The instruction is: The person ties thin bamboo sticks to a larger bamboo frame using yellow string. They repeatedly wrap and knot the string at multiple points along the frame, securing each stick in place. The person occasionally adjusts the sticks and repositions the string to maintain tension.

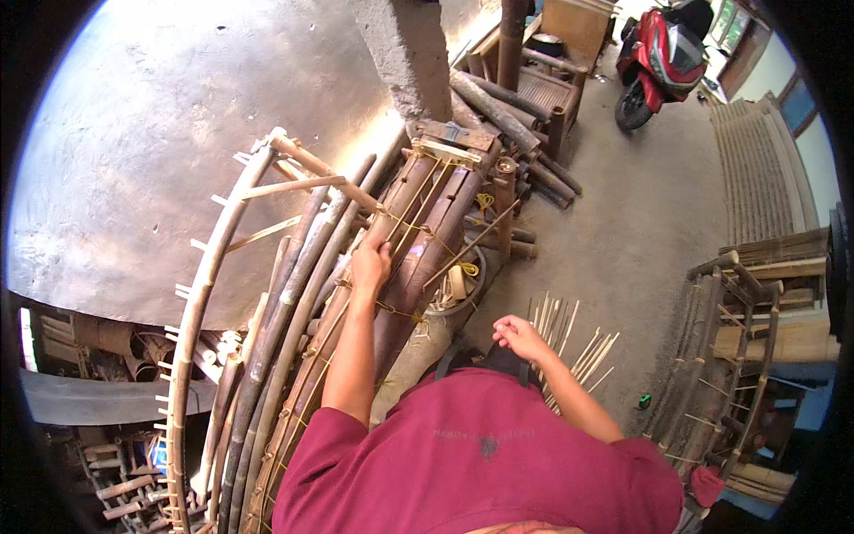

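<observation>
My left hand (372, 265) rests closed at the long bamboo bench (418, 200), beside thin pale strips and yellow cord that run along its top. What its fingers hold, if anything, is too small to make out. In front of my body, off to the right, my right hand (520, 336) is raised with thumb and fingers pinched together. Any thing in that pinch cannot be seen clearly. Below it, a bundle of thin bamboo sticks (583, 360) lies fanned out near the floor. Yellow cord (463, 267) hangs in loops along the bench's right side.
A bamboo ladder-like frame (209, 258) with pegs curves up on the left, beside long dark poles (298, 267). A bucket (467, 289) with bamboo pieces stands right of the bench. Cut bamboo (503, 111) is piled behind. A bamboo rack (712, 365) stands right; a red scooter (663, 58) is parked far back.
</observation>
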### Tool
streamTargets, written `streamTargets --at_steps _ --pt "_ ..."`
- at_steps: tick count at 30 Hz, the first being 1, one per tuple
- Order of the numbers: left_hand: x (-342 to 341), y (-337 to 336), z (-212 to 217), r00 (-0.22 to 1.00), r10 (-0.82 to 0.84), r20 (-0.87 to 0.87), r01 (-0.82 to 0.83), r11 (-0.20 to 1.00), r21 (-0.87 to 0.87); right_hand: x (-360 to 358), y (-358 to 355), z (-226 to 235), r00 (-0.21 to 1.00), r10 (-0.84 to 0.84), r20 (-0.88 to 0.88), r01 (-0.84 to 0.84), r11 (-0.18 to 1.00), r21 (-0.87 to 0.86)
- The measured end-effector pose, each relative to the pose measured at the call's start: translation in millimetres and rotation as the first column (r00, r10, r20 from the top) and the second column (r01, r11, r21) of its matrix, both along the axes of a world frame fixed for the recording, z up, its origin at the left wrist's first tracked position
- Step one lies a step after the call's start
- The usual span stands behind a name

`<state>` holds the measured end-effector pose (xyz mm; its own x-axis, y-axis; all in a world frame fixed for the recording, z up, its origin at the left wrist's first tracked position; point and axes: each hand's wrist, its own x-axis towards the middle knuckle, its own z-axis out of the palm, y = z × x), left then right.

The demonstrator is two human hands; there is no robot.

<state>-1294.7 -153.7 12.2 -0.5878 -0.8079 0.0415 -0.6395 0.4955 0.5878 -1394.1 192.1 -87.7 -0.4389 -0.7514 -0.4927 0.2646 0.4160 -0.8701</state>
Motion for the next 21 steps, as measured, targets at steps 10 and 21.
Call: streamTargets --at_steps 10,21 --pt "-38 4 -36 0.99 0.001 0.139 -0.01 0.998 0.061 -90 -193 64 0.758 0.057 0.65 -0.016 0.997 -0.069" --pt "-57 9 -60 0.974 0.167 0.15 -0.172 0.985 0.02 -83 -371 151 -0.153 0.416 -0.896 -0.742 0.551 0.383"
